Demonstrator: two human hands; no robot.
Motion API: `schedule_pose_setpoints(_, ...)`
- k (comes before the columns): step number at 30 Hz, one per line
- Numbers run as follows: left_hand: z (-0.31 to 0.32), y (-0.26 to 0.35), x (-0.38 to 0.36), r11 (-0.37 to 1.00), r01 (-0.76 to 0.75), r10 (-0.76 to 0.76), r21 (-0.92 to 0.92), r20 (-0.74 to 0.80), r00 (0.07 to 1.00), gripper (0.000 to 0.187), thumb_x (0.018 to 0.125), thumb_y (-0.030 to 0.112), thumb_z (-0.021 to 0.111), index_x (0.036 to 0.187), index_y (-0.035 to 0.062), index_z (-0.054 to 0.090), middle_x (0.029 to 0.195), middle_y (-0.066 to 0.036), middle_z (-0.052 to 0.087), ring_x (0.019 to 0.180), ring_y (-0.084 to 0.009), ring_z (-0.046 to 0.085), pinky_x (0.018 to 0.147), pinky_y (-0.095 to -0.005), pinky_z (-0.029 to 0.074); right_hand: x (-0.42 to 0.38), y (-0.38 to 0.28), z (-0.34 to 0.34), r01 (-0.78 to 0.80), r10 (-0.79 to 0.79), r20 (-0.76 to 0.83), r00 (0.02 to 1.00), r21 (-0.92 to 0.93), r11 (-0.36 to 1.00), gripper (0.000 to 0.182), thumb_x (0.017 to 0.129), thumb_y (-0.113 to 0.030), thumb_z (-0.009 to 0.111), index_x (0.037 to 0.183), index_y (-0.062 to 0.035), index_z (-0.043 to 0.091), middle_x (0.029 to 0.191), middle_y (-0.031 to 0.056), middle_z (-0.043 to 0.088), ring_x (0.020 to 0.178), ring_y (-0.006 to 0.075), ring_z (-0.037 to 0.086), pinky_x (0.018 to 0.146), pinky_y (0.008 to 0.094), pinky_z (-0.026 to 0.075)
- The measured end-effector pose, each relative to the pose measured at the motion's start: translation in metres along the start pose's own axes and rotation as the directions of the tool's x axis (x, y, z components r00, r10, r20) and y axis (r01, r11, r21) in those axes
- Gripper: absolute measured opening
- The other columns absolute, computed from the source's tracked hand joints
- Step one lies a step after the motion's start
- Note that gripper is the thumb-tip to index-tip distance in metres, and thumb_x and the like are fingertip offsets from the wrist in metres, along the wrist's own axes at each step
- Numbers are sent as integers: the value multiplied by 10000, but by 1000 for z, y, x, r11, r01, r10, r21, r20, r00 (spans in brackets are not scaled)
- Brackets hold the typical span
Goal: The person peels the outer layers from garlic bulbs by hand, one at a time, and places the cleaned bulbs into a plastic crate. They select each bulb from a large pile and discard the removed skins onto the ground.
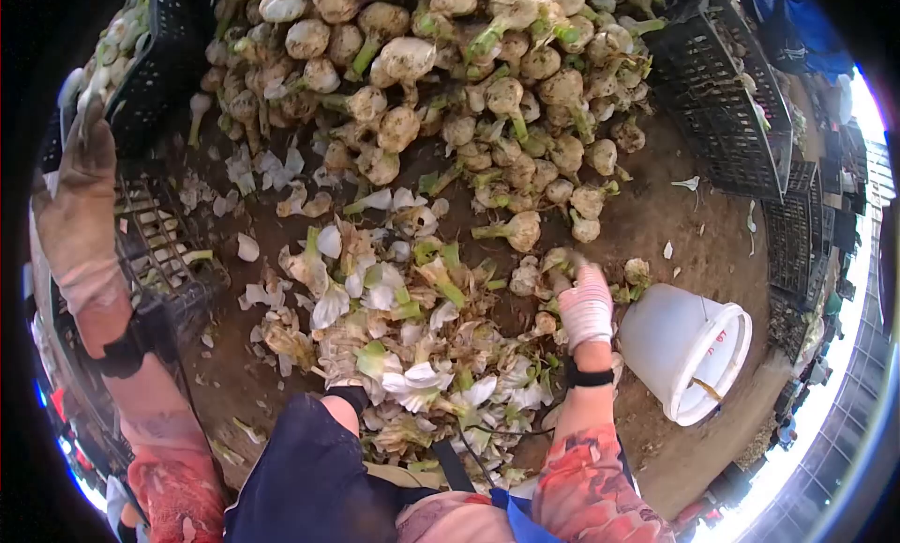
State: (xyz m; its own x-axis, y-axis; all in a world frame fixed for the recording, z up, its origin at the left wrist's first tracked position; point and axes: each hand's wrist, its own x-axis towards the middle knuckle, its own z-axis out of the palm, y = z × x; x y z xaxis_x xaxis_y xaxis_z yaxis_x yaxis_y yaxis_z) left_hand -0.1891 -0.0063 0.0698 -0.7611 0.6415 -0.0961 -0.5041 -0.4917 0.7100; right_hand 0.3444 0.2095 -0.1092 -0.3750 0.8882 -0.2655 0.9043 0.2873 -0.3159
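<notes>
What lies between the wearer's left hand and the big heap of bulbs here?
In the head view, a black crate shows between the left hand and the heap of bulbs.

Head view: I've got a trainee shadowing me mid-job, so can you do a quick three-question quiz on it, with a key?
1. Which of the person's hands is nearer the white bucket?
2. True or false: in the picture, the heap of bulbs lies below the scattered peelings.
3. Pick one: the large perforated crate at upper right is A) red, B) black, C) yellow.

Key
1. The right hand; the left hand is out at the far left side.
2. False: the heap is above, towards the top edge.
3. B.
</notes>
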Motion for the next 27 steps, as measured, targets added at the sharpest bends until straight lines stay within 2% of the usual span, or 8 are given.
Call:
schedule_pose_setpoints(1,-59,26,16,875,284,-150,-393,338,929,704,1047,511,341,1541,15,275,1571,-221,344,1417,-313,413,1155,-463,351,3,3,5,-41,37,66,997,66,997,401,864,-214,698,1246,-109,632,1169,283,634,1071,445,606,920,480,495)
schedule_pose_setpoints(3,-13,-55,-29,849,-113,-89,516,350,932,619,1029,419,457,1519,53,359,1452,-194,494,1252,-276,567,1053,-420,469,1,0,6,40,-40,-27,999,8,999,312,886,-151,669,1181,-53,649,1090,212,684,1011,344,653,888,412,514)
schedule_pose_setpoints(5,44,-119,-88,478,66,-248,876,63,967,562,993,332,557,1485,86,441,1343,-157,577,1102,-226,635,925,-345,544,-11,-26,-5,-323,254,219,942,797,511,252,909,-73,640,1150,-1,644,1038,130,691,930,215,658,835,323,521)
schedule_pose_setpoints(6,56,-138,-104,595,458,-504,660,-137,852,597,927,210,672,1469,68,465,1387,-157,552,1099,-216,637,883,-326,560,-18,-72,-33,-321,269,218,938,839,439,213,925,-20,608,1130,25,640,955,60,676,804,105,612,730,234,497)
schedule_pose_setpoints(10,66,-201,-147,316,-297,-631,901,433,644,924,742,134,839,1518,61,344,1480,-216,444,1336,-384,479,1099,-412,418,-46,-142,-54,-495,85,490,867,836,238,246,926,-84,644,1148,21,646,905,44,681,749,88,603,675,220,480)
schedule_pose_setpoints(14,51,-206,-156,439,-107,-596,892,378,708,917,716,100,826,1514,102,375,1345,-200,556,1215,-398,570,1027,-396,464,-57,-162,-27,-483,-118,468,876,848,-219,397,919,-252,734,1201,7,627,1102,61,673,957,128,624,874,278,499)
schedule_pose_setpoints(23,47,-194,-154,335,-243,-513,910,393,763,778,759,122,878,1425,78,477,1321,-116,620,1182,-227,618,1003,-354,496,-60,-187,-21,-494,-220,468,856,866,-80,461,889,-197,768,1260,9,588,1140,72,668,1002,136,631,888,279,514)
schedule_pose_setpoints(27,46,-190,-160,527,109,-593,843,273,758,695,832,49,808,1435,59,465,1354,-73,608,1209,-187,589,1036,-332,480,-64,-186,-24,-537,-241,515,823,843,-31,483,887,-131,732,1318,11,569,1165,77,664,1004,129,627,885,277,515)
